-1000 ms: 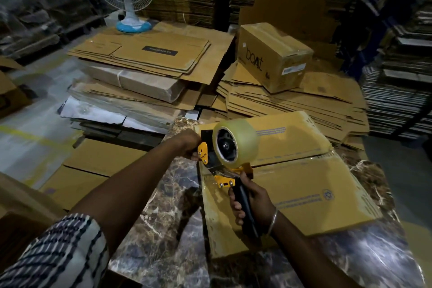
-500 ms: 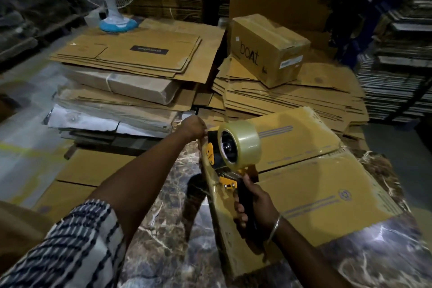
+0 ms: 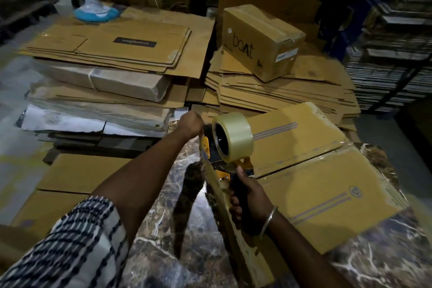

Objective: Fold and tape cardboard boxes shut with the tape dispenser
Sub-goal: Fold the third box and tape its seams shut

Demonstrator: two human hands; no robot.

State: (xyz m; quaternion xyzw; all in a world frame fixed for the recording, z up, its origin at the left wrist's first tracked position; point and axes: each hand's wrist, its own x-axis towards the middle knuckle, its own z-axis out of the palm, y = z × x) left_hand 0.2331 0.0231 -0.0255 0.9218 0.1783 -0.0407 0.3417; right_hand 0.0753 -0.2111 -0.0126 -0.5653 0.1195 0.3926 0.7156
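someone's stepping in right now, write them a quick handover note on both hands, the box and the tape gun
Right hand: grips the black handle of the yellow-and-black tape dispenser with its clear tape roll.
Left hand: fingers curled at the far end of the box's left edge, beside the dispenser head; what they pinch cannot be seen.
Flattened tan cardboard box: lies on the dark marble-pattern table, dispenser on its left edge.
Done: one taped "boat" box sits on the flat stacks behind.
Left: run the tape along this edge, cut, then fold.

cardboard stacks ahead, bare marble left
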